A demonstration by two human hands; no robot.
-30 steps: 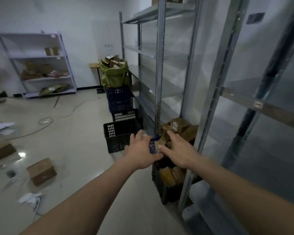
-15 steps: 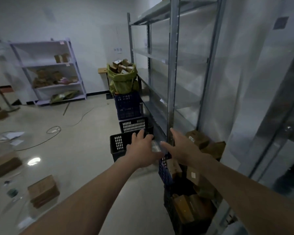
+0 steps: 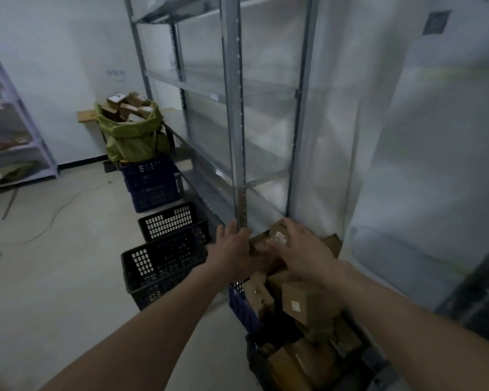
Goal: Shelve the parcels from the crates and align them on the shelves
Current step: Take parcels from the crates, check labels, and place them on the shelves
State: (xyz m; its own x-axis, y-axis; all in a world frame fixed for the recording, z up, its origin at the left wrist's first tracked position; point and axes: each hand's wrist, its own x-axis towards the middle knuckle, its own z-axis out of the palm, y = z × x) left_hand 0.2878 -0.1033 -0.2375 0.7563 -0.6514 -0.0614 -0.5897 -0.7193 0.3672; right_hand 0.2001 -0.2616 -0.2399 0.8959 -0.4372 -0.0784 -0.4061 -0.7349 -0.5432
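Both hands reach to the heaped parcels at centre frame. Right hand (image 3: 302,253) lies palm-down on the top parcel (image 3: 277,235), fingers curled over it. Left hand (image 3: 233,253) is at its 9 o'clock, fingers fairly straight, touching the steel post (image 3: 237,122); whether it holds anything I cannot tell. More parcels (image 3: 302,303) fill the blue crate (image 3: 242,309) at 6 o'clock. A black crate (image 3: 161,263) stands at 9 o'clock. The shelves (image 3: 223,86) rise at 12 o'clock. A green sack (image 3: 130,136) of boxes sits at 11 o'clock.

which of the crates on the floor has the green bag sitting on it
The dark blue plastic crate farthest back along the metal shelving; the green bag of parcels rests on top. The two black slotted crates nearer the person carry nothing on top.
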